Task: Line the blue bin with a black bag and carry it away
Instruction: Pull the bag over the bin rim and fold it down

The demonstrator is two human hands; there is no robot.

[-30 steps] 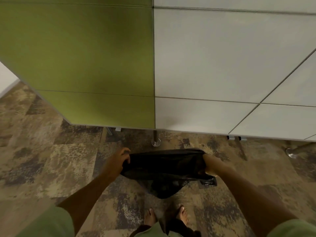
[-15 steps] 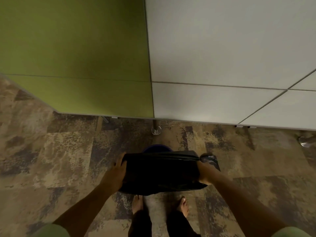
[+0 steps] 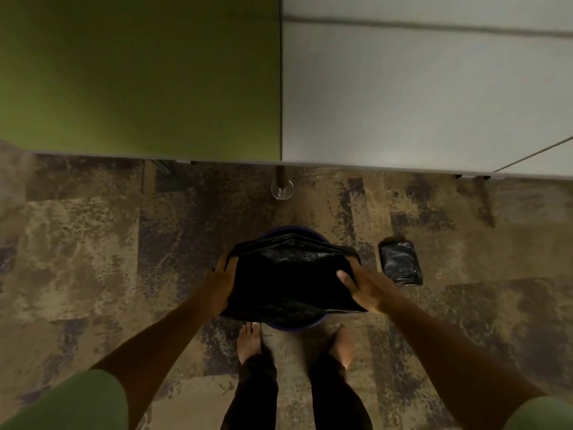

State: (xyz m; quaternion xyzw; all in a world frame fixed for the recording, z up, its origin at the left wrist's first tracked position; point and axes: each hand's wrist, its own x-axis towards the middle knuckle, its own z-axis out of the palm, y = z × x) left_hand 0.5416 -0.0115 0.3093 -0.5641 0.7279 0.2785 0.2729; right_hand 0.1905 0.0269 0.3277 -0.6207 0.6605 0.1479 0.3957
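A black bag [image 3: 290,280] is spread flat over the blue bin [image 3: 288,324], which stands on the carpet just in front of my bare feet. Only thin arcs of the bin's rim show, at the far side and the near side of the bag. My left hand [image 3: 221,282] grips the bag's left edge. My right hand [image 3: 361,285] grips its right edge, thumb on top of the plastic. The bag's mouth is stretched between both hands; the bin's inside is hidden.
A folded pack of black bags [image 3: 401,267] lies on the carpet to the right of the bin. A green partition panel [image 3: 139,76] and a white panel [image 3: 418,97] stand ahead, with a metal foot [image 3: 282,189] between them.
Both hands have lowered the bag down onto the bin. My view has tilted further down, so the bin's rim, my feet and the pack of bags show more fully.
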